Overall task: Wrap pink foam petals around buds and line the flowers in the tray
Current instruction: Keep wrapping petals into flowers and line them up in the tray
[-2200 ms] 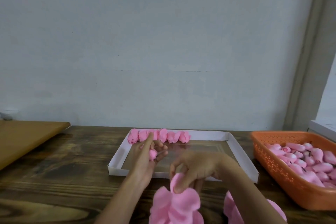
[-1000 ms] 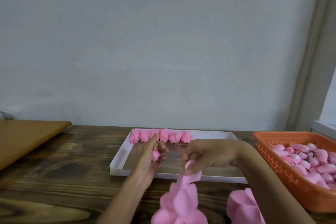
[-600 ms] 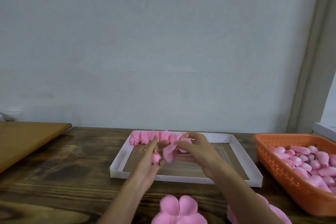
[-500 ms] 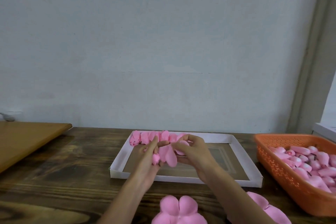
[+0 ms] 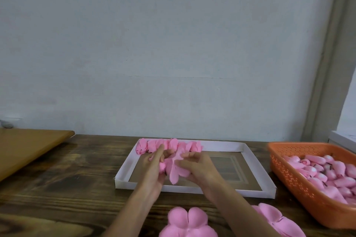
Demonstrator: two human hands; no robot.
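now | left hand (image 5: pixel 153 169) grip pinches bud (image 5: pixel 162 166) | right hand (image 5: pixel 199 170) grip curls round petal (image 5: pixel 176 171) | over tray (image 5: pixel 221 145)

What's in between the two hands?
A pink foam petal piece, pinched by the right hand, sits against the bud that the left hand holds, above the white tray. The head view shows it.

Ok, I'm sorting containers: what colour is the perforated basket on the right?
The basket is orange; the head view shows it best.
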